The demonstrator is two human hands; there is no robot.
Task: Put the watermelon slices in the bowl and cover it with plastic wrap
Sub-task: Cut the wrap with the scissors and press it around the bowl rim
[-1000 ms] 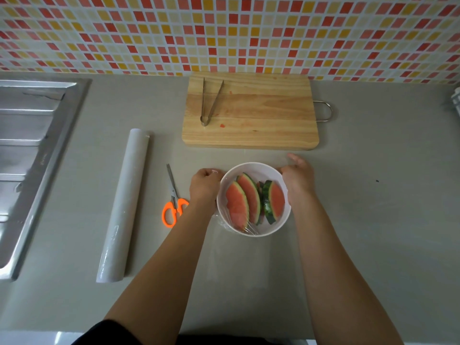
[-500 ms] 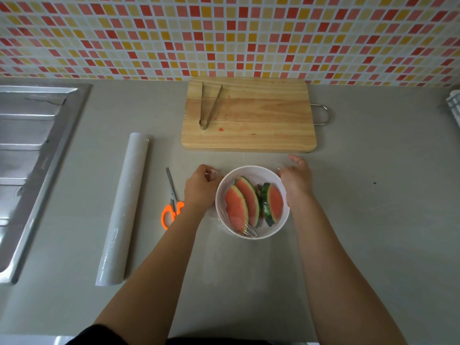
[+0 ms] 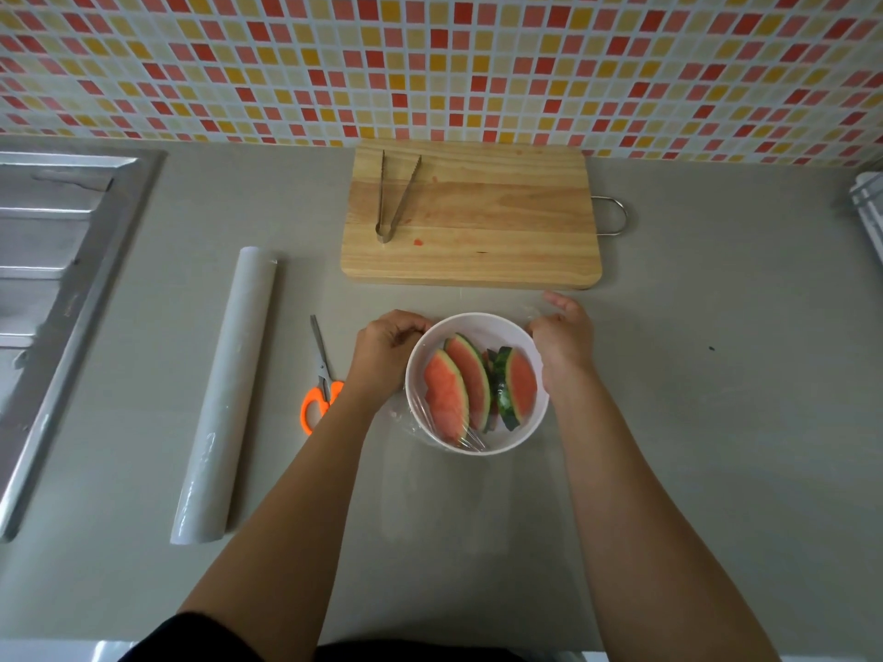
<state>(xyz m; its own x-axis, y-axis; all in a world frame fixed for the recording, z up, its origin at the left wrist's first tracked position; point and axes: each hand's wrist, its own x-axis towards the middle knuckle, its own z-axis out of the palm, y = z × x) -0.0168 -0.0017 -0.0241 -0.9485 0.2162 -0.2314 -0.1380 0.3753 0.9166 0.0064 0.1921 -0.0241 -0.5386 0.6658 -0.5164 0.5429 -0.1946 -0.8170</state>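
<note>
Both fists pinch plastic wrap (image 3: 478, 494): left hand (image 3: 387, 346) and right hand (image 3: 564, 339) flank the bowl (image 3: 478, 322) at mid-frame. Watermelon slices (image 3: 473, 387) lie inside.

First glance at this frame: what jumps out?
The white bowl of watermelon slices at centre, left hand and right hand on its sides, pulling clear plastic wrap over it. Behind it lies a wooden cutting board with metal tongs; orange-handled scissors lie to the left.

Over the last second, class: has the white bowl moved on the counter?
No. The white bowl keeps the same gap to the cutting board behind it and the scissors beside it; only the head camera has shifted slightly.
</note>
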